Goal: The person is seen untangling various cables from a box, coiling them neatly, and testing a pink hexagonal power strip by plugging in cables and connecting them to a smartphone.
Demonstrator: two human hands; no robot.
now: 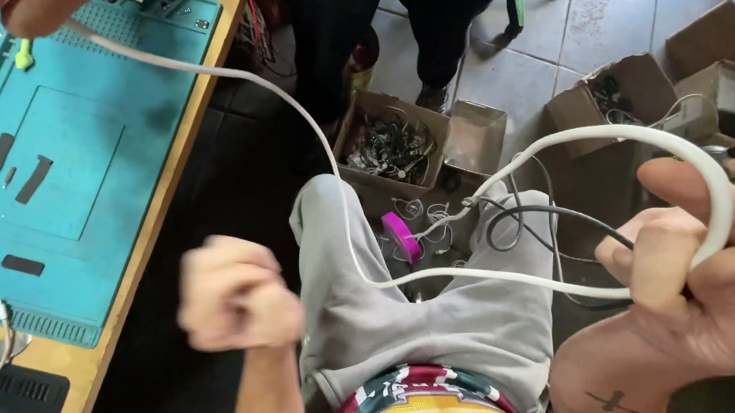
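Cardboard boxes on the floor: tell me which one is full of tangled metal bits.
The open cardboard box just beyond the person's knees, left of the empty box. It alone holds a dense heap of tangled metal parts.

White cable point(328, 148) looped, trailing to teal mat point(76, 168)

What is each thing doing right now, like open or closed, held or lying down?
Right hand: closed on the white cable and a black one.
Left hand: a fist, blurred, holding nothing I can see.
White cable: looped in the right hand, running to the bench.
Box of parts: open, full.
Small box: open.
Blue mat: flat on the bench.
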